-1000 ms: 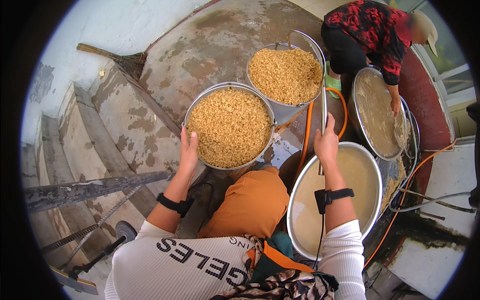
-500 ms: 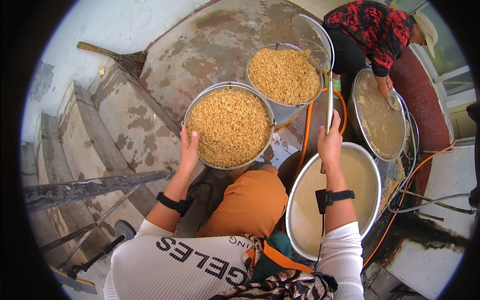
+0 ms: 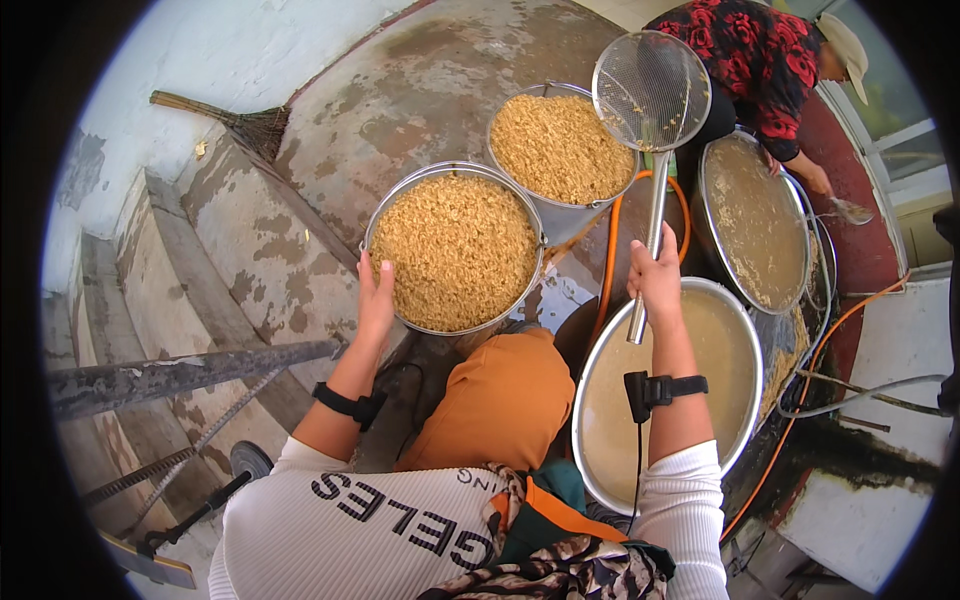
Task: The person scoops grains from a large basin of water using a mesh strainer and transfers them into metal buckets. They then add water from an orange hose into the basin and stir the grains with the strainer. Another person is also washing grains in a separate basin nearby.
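My right hand (image 3: 657, 280) is closed around the metal handle of a long-handled mesh strainer (image 3: 652, 95). Its round wire basket is raised beyond the hand, with a few grains stuck to the mesh. My left hand (image 3: 376, 300) grips the near-left rim of a metal bucket (image 3: 375, 215), thumb over the edge and fingers along the outer side. Wet golden grain (image 3: 455, 250) fills this bucket. Just behind it stands a second bucket (image 3: 590, 220), also heaped with grain (image 3: 563, 148). Beneath my right forearm is a wide metal basin (image 3: 745, 400) of cloudy tan water.
At the far right a co-worker (image 3: 745, 45) bends over another basin (image 3: 765, 225) of murky water, holding a small scoop (image 3: 852, 211). An orange hose (image 3: 612, 250) runs between buckets and basins. Concrete steps (image 3: 190, 270), a metal rail (image 3: 190, 375) and a broom (image 3: 255, 128) lie left.
The strainer has turned, its mesh now facing me and its handle tilted over the near basin. The co-worker's scoop has moved out of the far basin to the right. My left hand stays put.
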Tool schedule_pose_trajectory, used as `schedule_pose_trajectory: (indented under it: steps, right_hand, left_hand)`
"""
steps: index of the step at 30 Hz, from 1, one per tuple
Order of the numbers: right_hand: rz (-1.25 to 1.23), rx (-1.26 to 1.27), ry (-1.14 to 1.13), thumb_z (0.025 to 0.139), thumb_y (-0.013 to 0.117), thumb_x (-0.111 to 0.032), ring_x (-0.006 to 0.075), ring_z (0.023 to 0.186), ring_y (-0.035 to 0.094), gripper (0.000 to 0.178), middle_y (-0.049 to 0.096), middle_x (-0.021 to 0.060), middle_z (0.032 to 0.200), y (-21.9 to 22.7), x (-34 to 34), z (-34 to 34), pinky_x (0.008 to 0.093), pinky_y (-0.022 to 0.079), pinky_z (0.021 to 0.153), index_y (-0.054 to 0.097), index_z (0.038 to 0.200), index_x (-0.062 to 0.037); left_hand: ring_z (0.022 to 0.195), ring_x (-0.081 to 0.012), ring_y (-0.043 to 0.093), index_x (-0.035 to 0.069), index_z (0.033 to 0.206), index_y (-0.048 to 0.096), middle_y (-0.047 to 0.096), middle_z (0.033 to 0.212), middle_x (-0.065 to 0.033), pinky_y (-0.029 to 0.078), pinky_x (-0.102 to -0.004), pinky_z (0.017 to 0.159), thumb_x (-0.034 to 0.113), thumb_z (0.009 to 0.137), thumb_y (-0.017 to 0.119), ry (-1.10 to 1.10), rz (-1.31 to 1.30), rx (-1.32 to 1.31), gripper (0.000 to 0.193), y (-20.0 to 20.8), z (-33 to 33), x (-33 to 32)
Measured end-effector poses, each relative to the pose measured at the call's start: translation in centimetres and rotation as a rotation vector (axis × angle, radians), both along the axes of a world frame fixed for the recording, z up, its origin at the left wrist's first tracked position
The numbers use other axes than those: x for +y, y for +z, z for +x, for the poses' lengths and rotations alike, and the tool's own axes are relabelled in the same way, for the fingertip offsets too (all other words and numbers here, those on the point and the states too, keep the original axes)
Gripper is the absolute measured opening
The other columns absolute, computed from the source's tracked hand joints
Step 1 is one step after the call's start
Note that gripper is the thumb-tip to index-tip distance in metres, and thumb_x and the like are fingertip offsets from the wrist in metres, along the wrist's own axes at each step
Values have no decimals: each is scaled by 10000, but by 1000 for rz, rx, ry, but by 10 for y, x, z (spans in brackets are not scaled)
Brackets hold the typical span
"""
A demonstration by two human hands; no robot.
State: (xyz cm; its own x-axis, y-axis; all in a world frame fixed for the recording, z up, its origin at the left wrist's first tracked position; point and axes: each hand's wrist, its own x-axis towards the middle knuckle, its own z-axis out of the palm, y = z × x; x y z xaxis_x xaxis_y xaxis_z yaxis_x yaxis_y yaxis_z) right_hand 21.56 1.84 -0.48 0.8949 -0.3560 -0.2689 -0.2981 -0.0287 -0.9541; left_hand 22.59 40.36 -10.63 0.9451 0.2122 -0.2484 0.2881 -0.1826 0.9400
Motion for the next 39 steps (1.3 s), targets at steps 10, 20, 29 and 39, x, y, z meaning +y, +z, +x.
schedule_pose_trajectory:
  steps: [10, 20, 29, 39]
  right_hand:
    - [697, -184, -306, 998, 380, -323, 30, 415, 286, 433, 279, -56, 578, -18, -36, -182, 167, 270, 352, 327, 1390, -147]
    - [861, 175, -797, 946, 508, -363, 79, 460, 371, 224, 378, -32, 595, -185, -28, -428, 235, 365, 417, 460, 1074, -184]
    - [1497, -43, -751, 947, 516, -267, 70, 466, 381, 178, 432, 2, 642, -182, -53, -475, 232, 369, 425, 420, 910, -121]
    - [-565, 626, -716, 859, 545, -87, 444, 890, 588, 665, 595, 279, 1039, -112, -24, -502, 467, 466, 751, 211, 1434, -93]
  left_hand:
    - [1359, -290, 248, 33, 1462, 139, 218, 1488, -189, 232, -370, 1084, 414, 950, 450, 56, -123, 66, 710, 17, 1, 7]
    - [1313, -228, 325, 92, 1374, 381, 359, 1415, -99, 310, -406, 1031, 355, 968, 448, -268, -216, -190, 488, 156, -34, -70]
    - [1285, -279, 396, 18, 1364, 371, 354, 1417, -142, 372, -406, 1009, 267, 970, 456, -989, -463, -295, 474, 269, -148, -236]
    - [1235, -255, 442, 16, 1332, 416, 409, 1335, -133, 412, -377, 972, 249, 941, 528, -1294, -620, -161, 468, 255, -198, -373]
